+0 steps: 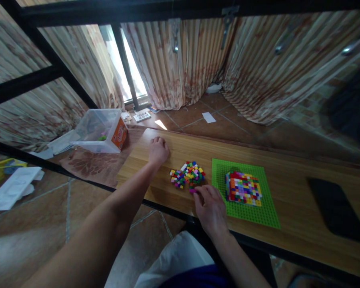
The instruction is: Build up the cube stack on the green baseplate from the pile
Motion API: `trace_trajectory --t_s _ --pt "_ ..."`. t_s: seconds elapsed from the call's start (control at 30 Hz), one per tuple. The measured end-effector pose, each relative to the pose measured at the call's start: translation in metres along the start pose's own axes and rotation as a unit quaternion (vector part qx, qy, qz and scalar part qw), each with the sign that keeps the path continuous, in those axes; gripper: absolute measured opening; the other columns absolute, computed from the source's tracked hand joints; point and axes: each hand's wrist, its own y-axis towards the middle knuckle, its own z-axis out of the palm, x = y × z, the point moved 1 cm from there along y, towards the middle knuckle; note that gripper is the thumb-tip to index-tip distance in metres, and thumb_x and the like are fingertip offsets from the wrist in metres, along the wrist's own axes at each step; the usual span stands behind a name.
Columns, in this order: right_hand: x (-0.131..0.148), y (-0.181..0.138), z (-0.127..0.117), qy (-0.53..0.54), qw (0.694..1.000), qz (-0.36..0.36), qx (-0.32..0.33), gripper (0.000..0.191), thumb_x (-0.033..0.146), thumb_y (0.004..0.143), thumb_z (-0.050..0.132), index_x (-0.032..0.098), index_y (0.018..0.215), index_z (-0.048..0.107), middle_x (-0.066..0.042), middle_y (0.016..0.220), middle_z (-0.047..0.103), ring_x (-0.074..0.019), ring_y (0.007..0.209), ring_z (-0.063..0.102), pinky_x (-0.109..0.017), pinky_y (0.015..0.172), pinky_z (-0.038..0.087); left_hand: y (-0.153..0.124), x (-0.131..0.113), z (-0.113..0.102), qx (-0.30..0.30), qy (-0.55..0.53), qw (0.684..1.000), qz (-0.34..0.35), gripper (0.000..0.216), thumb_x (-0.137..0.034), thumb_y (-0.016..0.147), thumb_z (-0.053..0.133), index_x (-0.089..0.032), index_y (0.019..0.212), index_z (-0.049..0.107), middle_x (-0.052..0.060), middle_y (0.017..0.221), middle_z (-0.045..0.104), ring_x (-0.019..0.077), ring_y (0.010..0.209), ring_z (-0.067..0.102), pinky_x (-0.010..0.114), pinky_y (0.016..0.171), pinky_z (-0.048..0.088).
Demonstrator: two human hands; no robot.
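A pile of small multicoloured bricks lies on the wooden tabletop. My right hand rests just below the pile with its fingertips touching the nearest bricks, fingers curled together. My left hand lies on the table to the upper left of the pile, closed into a loose fist with nothing visible in it. To the right, a green baseplate carries a block of stacked multicoloured bricks.
A clear plastic box with an orange label lies tipped on a brown mat left of the table. A black phone lies at the table's right end. Papers lie on the tiled floor. Curtains hang behind.
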Motion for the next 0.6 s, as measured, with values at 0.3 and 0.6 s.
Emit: trace_trajectory --t_s 0.3,0.6 --pt "0.015 0.012 0.011 -0.094 0.995 0.019 0.019 0.016 0.034 0.087 0.066 0.021 0.095 0.068 -0.008 0.093 0.061 -0.0245 0.092 0.054 -0.036 0.079 0.043 0.002 0.000 0.000 0.002 -0.003 1.000 -0.005 0.026 -0.020 0.087 0.043 -0.017 0.102 0.064 0.014 0.115 0.062 0.0285 0.114 0.052 0.043 0.103 0.041" --pt "0.010 0.012 0.014 -0.053 0.998 0.011 -0.029 0.018 0.024 0.093 0.052 0.020 0.091 0.069 -0.010 0.101 0.060 -0.0221 0.094 0.055 -0.035 0.081 0.046 0.002 0.002 0.000 -0.001 0.010 1.000 0.005 0.024 -0.020 0.087 0.042 -0.019 0.098 0.064 0.013 0.112 0.062 0.0292 0.111 0.053 0.043 0.101 0.042"
